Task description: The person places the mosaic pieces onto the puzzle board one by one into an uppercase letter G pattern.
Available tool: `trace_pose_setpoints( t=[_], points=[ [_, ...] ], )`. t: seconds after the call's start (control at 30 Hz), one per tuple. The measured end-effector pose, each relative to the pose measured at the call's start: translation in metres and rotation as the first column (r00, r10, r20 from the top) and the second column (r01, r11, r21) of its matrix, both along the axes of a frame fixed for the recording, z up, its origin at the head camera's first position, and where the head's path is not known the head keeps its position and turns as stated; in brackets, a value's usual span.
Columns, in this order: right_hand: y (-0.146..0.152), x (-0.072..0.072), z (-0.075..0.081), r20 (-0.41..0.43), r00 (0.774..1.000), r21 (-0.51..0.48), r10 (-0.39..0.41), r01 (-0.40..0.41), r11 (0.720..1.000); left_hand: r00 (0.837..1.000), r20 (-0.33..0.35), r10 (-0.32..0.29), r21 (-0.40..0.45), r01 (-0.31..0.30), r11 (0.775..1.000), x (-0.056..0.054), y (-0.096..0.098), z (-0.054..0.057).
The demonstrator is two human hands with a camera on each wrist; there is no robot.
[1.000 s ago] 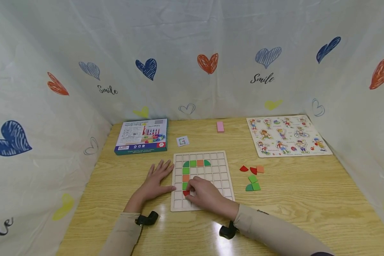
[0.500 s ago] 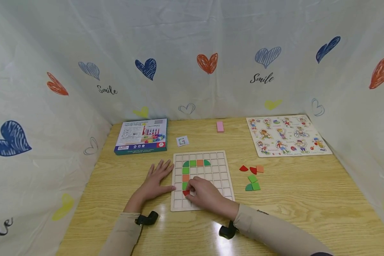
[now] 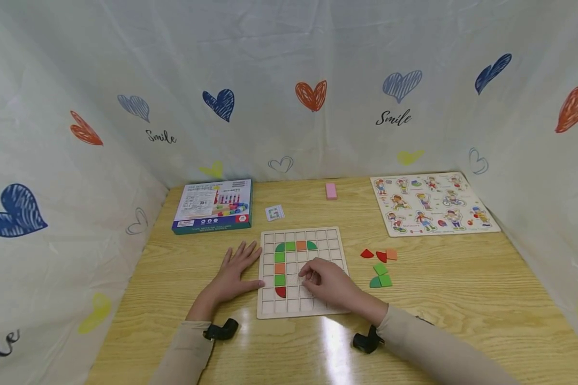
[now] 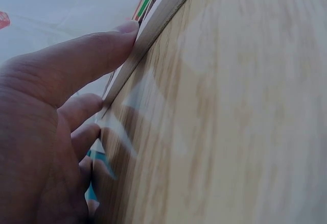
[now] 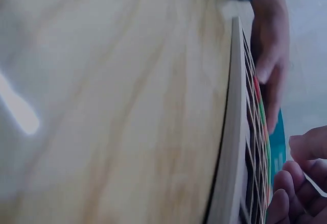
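A wooden grid board [image 3: 265, 306] lies on the table. Green and orange square tiles and green quarter-circle tiles run along an upper row and down its left side, ending at a red quarter-circle tile [image 3: 281, 292]. Spread flat, my left hand [image 3: 233, 275] rests on the table, its thumb and fingertips at the board's left edge; the left wrist view shows the thumb [image 4: 97, 55] against that edge. Over the middle of the board is my right hand [image 3: 329, 283], fingers loosely bent. In the right wrist view nothing shows between its thumb [image 5: 309, 145] and fingers.
Right of the board lie loose tiles: red quarter circles [image 3: 367, 253], an orange square [image 3: 392, 254], green squares [image 3: 385, 280] and a green quarter circle [image 3: 375, 282]. Behind are a boxed set [image 3: 213, 207], a small pattern card [image 3: 274, 213], a pink block [image 3: 331, 191] and a picture puzzle [image 3: 433, 203].
My right hand has let go of the red quarter-circle tile and moved right, uncovering that tile in its cell. The left hand has stayed in place.
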State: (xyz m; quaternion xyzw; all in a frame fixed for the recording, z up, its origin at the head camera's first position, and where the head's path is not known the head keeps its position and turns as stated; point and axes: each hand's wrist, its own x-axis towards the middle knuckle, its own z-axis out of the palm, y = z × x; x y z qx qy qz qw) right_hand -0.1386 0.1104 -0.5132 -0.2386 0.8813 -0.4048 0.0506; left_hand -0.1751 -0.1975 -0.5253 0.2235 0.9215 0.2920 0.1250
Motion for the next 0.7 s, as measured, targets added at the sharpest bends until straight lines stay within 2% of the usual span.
trace_pose_setpoints(
  t=[0.37, 0.57, 0.7],
  points=[
    [0.073, -0.008, 0.003, 0.013, 0.982, 0.029, -0.187, 0.186, 0.982, 1.0, -0.007, -0.008, 0.012, 0.008, 1.0, 0.0, 0.0, 0.001],
    [0.11, -0.009, 0.003, -0.013, 0.975, 0.079, -0.223, 0.223, 0.972, 1.0, -0.002, -0.002, 0.009, 0.002, 1.0, 0.0, 0.001, 0.0],
    [0.131, -0.008, 0.004, 0.0, 0.97, 0.134, -0.245, 0.242, 0.961, 1.0, -0.001, -0.001, 0.005, 0.001, 1.0, 0.0, 0.0, 0.0]
  ],
)
